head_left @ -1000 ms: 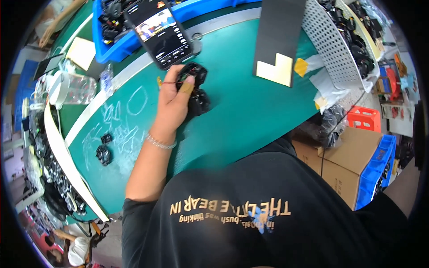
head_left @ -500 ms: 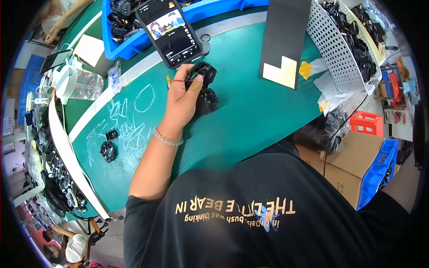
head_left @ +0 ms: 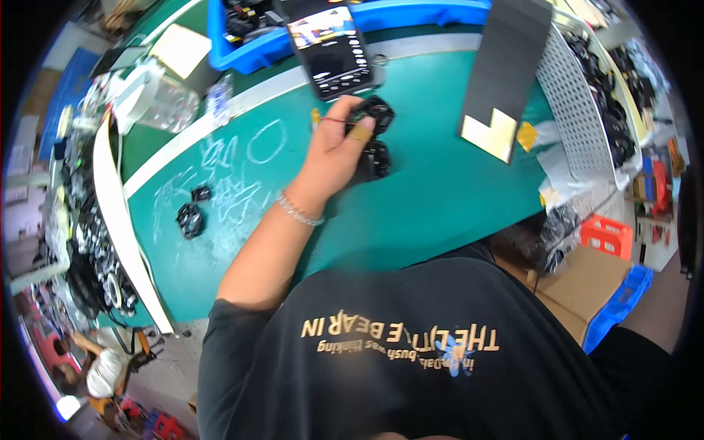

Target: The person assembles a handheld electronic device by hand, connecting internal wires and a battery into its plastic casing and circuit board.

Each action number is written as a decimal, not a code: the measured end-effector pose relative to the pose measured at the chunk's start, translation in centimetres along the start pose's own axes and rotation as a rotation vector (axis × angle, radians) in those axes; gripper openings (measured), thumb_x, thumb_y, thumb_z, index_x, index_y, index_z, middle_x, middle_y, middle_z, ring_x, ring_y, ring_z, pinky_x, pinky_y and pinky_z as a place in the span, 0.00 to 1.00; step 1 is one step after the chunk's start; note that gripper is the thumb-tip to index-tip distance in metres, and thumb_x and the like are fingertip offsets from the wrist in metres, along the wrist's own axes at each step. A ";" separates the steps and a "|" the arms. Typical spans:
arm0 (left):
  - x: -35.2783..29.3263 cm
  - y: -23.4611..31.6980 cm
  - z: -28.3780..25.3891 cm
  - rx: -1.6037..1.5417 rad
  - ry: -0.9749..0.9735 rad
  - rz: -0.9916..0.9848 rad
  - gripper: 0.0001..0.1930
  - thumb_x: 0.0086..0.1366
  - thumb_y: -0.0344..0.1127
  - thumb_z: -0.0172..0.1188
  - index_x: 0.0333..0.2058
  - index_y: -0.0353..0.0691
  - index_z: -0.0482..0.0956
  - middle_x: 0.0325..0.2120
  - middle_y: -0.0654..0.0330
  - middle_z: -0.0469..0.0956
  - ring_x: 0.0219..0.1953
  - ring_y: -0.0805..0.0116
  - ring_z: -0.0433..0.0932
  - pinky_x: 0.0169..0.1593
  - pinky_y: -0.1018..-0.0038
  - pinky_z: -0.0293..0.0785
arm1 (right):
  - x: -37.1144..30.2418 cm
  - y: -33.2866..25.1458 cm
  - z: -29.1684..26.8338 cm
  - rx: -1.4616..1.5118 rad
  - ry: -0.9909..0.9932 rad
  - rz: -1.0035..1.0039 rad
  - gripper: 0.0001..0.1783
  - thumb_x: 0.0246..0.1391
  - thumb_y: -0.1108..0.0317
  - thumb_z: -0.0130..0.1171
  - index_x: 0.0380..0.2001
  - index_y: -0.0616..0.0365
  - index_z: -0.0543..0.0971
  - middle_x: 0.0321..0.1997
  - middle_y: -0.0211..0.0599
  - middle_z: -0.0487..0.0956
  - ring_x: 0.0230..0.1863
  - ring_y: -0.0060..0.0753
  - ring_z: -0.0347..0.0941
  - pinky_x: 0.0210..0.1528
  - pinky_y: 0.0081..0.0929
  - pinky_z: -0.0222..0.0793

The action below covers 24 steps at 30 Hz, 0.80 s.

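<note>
"What is my left hand [head_left: 334, 158] doing?"
"Your fingers and thumb are closed around a black plastic gadget [head_left: 381, 114], gripping it over the green table [head_left: 433, 220]. A thin red wire [head_left: 335, 120] runs by your fingers."

"And just below it?"
"Another black part [head_left: 379, 160] sits beside your hand; whether it is joined to the gadget, I cannot tell."

"My right hand?"
"It is out of view, so I cannot tell what its grip is."

"What lies around the gadget?"
"Your phone [head_left: 334, 62] is just beyond it, screen lit, near the blue bin [head_left: 411, 15]. Two small black pieces [head_left: 191, 220] lie on the table to your left, well apart from your hand. To your right stands a white basket [head_left: 579, 117] of black parts."
</note>
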<state>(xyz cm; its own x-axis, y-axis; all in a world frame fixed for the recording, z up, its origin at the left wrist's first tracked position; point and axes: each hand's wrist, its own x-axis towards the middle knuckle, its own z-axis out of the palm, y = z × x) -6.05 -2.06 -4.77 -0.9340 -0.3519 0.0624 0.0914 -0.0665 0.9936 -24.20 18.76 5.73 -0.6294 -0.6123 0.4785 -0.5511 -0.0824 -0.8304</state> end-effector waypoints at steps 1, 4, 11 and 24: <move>0.1 0.2 0.1 -0.021 -0.025 -0.002 0.05 0.66 0.30 0.51 0.40 0.39 0.69 0.29 0.68 0.71 0.31 0.84 0.66 0.33 0.82 0.66 | 0.5 -0.1 1.0 0.014 -0.014 -0.009 0.13 0.59 0.61 0.49 0.41 0.57 0.74 0.37 0.32 0.75 0.40 0.24 0.71 0.43 0.22 0.68; -0.4 0.5 -0.5 -0.101 -0.029 -0.118 0.05 0.66 0.30 0.51 0.40 0.39 0.68 0.29 0.68 0.71 0.29 0.83 0.66 0.32 0.82 0.67 | 2.6 -0.5 2.7 0.064 -0.090 -0.034 0.13 0.59 0.61 0.49 0.41 0.57 0.74 0.37 0.32 0.76 0.40 0.24 0.71 0.43 0.22 0.68; -0.4 0.5 -0.6 -0.084 -0.070 -0.104 0.06 0.66 0.32 0.52 0.41 0.41 0.69 0.29 0.70 0.70 0.30 0.85 0.65 0.33 0.84 0.66 | 3.4 -0.7 5.4 0.115 -0.141 -0.017 0.13 0.58 0.61 0.50 0.41 0.56 0.74 0.36 0.31 0.76 0.40 0.23 0.71 0.42 0.22 0.68; 0.2 0.2 -1.1 -0.231 0.080 -0.048 0.06 0.65 0.30 0.53 0.40 0.39 0.71 0.30 0.68 0.74 0.31 0.83 0.69 0.35 0.82 0.68 | 4.8 -2.1 8.6 0.172 -0.196 -0.003 0.12 0.58 0.61 0.51 0.41 0.55 0.75 0.36 0.30 0.76 0.39 0.22 0.71 0.41 0.21 0.68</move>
<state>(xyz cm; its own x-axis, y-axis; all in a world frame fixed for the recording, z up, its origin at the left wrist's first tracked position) -5.85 -3.23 -4.66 -0.9096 -0.4156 -0.0012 0.1326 -0.2931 0.9468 -21.32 9.21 7.26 -0.5005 -0.7511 0.4305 -0.4410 -0.2067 -0.8734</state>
